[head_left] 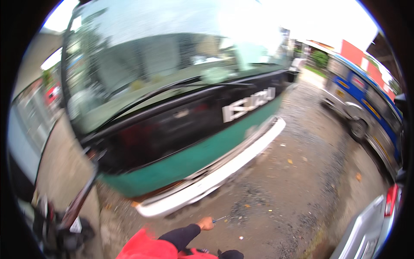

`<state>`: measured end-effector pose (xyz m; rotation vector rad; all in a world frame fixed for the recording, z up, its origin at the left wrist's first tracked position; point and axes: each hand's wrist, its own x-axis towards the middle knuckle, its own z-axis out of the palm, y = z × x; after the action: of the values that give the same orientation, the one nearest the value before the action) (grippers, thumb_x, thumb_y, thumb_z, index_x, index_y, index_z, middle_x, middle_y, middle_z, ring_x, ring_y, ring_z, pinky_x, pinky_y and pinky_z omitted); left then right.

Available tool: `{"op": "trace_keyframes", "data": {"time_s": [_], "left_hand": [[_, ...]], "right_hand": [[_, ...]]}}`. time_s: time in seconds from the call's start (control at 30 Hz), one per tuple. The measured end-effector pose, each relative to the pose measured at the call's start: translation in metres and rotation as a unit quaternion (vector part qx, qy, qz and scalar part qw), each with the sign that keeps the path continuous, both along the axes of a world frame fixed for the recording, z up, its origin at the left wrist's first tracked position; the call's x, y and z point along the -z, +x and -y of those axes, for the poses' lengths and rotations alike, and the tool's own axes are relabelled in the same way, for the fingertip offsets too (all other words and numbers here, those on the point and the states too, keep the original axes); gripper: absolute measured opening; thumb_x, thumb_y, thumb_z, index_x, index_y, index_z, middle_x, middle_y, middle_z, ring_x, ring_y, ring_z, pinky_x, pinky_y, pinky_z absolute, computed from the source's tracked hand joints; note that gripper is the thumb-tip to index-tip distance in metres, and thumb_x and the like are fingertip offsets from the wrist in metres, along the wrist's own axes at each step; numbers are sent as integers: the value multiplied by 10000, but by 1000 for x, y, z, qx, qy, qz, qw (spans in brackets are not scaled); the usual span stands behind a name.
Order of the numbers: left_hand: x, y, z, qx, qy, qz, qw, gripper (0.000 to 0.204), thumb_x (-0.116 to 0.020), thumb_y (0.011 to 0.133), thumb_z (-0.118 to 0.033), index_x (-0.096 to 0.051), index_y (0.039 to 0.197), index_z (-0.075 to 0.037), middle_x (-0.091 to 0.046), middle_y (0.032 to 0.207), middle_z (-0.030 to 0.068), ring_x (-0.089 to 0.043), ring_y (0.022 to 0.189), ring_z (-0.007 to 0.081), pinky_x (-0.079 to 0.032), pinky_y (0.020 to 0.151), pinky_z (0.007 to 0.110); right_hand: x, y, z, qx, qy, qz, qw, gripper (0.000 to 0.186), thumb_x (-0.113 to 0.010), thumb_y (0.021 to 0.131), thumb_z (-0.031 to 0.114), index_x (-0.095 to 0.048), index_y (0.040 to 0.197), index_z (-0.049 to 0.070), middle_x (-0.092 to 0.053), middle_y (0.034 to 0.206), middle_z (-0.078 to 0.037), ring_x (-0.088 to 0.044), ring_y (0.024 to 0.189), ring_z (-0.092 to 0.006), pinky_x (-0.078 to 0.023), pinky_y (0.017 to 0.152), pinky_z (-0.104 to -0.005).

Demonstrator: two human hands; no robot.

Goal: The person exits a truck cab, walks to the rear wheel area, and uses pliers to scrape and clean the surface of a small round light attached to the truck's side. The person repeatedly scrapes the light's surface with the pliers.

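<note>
White capital lettering (pixel 249 105) on black front panel (pixel 172 123) of green vehicle (pixel 181 166).

A long blue-and-silver vehicle (pixel 368 102) stands at right, a red wall (pixel 351 52) and a leafy green shrub (pixel 320 57) beyond; lower right is a silver car (pixel 361 228) with a red tail light (pixel 391 200).

The left arm (pixel 187 233) comes in at the lower edge, its upper part in a red garment (pixel 142 247), its forearm in a close-fitting dark sleeve (pixel 176 238). It slants up toward the right, in front of the body, the wrist roughly in line with the forearm. 1 bare left hand (pixel 206 223) ends it, fingers curled in a grip, too small to separate.
</note>
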<state>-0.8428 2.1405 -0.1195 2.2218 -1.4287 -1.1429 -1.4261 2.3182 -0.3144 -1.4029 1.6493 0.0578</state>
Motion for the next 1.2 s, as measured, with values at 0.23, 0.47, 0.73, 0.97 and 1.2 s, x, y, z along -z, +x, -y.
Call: {"op": "trace_keyframes", "data": {"time_s": [0.23, 0.47, 0.73, 0.97, 1.2], "left_hand": [[27, -69, 238, 100, 11, -64, 993, 458, -672, 921, -473, -736, 1087, -51, -744, 1015, 250, -698, 990, 448, -538, 851, 515], [28, -14, 336, -5, 213, 33, 976, 471, -636, 952, -499, -756, 920, -44, -723, 791, 177, -711, 742, 296, -552, 693, 445], [4, -25, 535, -161, 198, 3, 967, 356, -563, 1012, -359, -766, 993, -66, -714, 841, 165, -694, 759, 308, -557, 714, 479], [71, -50, 820, -28, 222, -7, 975, 507, -669, 927, -500, -768, 909, -2, -733, 853, 240, -731, 805, 350, -561, 718, 455], [46, -99, 1274, -3, 9, -22, 1000, 597, -685, 896, -543, -753, 1071, 24, -730, 1096, 292, -694, 1059, 462, -543, 901, 494]], "right_hand": [[-67, 112, 298, 186, 36, 111, 976, 230, -627, 898, 257, -736, 898, 54, -723, 832, -228, -707, 780, -370, -527, 701, -507], [-129, 44, 599, 181, -45, 71, 980, 261, -636, 889, 246, -742, 977, 25, -743, 923, -227, -712, 845, -393, -538, 757, -495], [-196, 7, 985, 103, -242, 12, 965, 324, -647, 878, 233, -750, 1067, -9, -766, 1026, -226, -717, 919, -420, -551, 822, -480], [-200, 44, 1202, 110, -228, 134, 958, 328, -658, 958, 254, -730, 1064, -48, -767, 966, -135, -702, 870, -298, -534, 783, -434], [-153, 75, 1363, 198, 19, 155, 968, 241, -628, 977, 223, -686, 1004, -10, -696, 881, -94, -631, 777, -250, -482, 698, -406]]}}
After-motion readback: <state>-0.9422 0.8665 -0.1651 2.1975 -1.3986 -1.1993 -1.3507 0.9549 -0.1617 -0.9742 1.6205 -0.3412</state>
